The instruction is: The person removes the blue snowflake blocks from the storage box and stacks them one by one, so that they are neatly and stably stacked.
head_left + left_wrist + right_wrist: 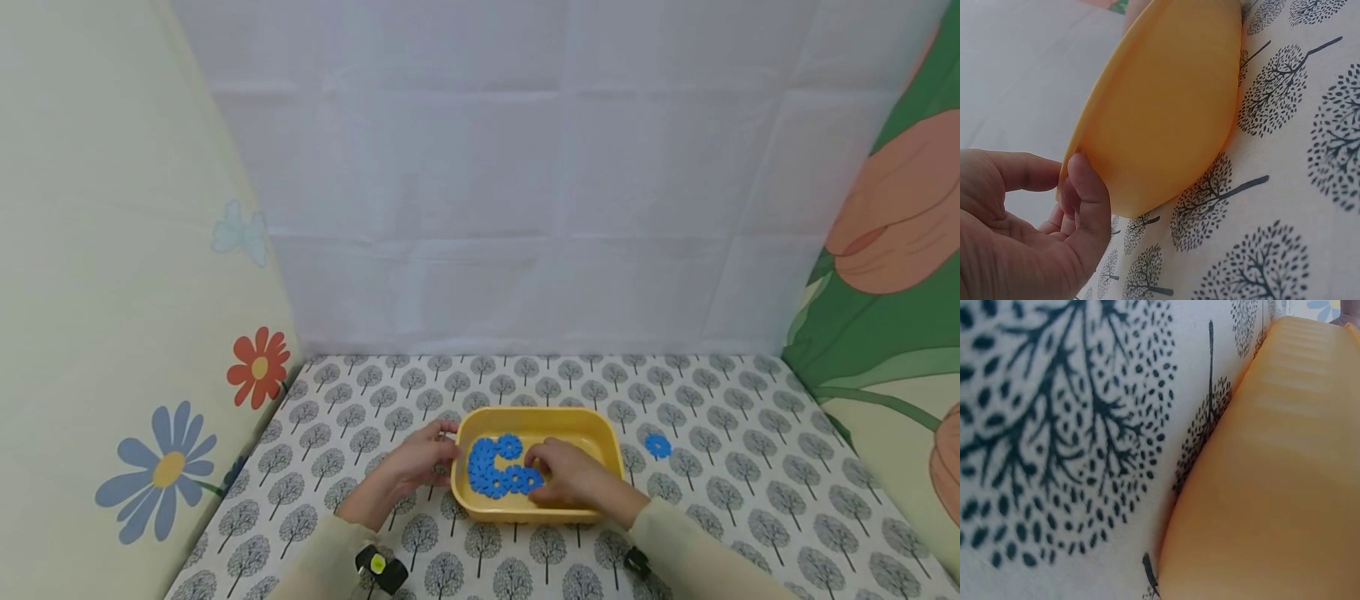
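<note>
A yellow plastic tub (577, 423) sits on the cloth, with several blue notched plastic discs (486, 477) lying in a curve in its left part. My left hand (422, 457) is at the tub's left end; in the left wrist view its thumb and fingers pinch the tub's rim (1079, 134). My right hand (572, 473) reaches into the tub over its right part, fingers bent. Its fingertips are right at the rightmost disc of the curve, and I cannot tell whether they pinch it. The right wrist view shows the tub's outer wall (1272, 469), the right hand hidden.
One more blue notched disc (657, 446) lies on the cloth right of the tub. The tree-print cloth (720, 533) covers the table up to a white sheet (525, 208) at the back. Flower-patterned panels stand left and right.
</note>
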Demonstrator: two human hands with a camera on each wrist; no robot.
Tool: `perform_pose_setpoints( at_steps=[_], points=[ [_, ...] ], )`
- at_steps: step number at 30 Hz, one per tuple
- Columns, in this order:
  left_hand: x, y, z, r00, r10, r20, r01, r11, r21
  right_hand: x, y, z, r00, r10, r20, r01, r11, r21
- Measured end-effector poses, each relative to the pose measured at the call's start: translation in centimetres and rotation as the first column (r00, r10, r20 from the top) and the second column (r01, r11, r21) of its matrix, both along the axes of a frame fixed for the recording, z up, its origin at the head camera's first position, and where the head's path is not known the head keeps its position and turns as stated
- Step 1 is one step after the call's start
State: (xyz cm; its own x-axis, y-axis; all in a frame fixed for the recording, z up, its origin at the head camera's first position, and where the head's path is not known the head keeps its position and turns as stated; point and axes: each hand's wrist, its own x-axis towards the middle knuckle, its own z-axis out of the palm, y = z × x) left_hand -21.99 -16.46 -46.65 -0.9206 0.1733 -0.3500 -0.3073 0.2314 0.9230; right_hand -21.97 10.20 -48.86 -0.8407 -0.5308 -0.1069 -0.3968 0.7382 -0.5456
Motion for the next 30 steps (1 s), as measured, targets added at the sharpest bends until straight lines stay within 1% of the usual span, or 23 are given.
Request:
perform_pose_setpoints(
  at_steps=[7,10,12,18,20,24,30],
  points=[
    [-0.21,-0.04,-0.01,1.000,0.005,0.010,-0.005,1.000,0.003,0.04,-0.21,0.24,0.996,0.038,-0.081,-0.033,0.997,0.064],
    [-0.30,-0.07,-0.10,1.000,0.006,0.020,-0.006,1.000,0.006,0.05,-0.25,0.22,0.995,0.028,-0.100,-0.019,0.996,0.091],
    [-0.31,-0.04,-0.13,1.000,0.005,0.022,-0.005,1.000,0.008,0.09,-0.25,0.17,0.995,0.007,-0.096,0.002,0.996,0.093],
    [-0.11,0.03,-0.12,1.000,0.002,0.015,-0.002,1.000,0.007,0.03,-0.19,0.12,0.996,-0.087,-0.032,0.088,0.996,0.013],
    [-0.08,0.03,-0.14,1.000,0.003,0.016,-0.003,1.000,0.011,-0.06,-0.11,0.13,0.995,-0.100,-0.021,0.100,0.995,-0.012],
    [-0.07,0.02,-0.11,1.000,-0.002,0.013,0.002,1.000,0.017,0.01,0.12,0.26,0.995,-0.097,-0.016,0.096,0.994,-0.057],
    [-0.04,-0.02,-0.11,1.000,0.001,0.005,-0.001,1.000,0.013,0.42,0.72,0.98,0.996,-0.067,-0.067,0.059,0.992,-0.109]
  ],
)
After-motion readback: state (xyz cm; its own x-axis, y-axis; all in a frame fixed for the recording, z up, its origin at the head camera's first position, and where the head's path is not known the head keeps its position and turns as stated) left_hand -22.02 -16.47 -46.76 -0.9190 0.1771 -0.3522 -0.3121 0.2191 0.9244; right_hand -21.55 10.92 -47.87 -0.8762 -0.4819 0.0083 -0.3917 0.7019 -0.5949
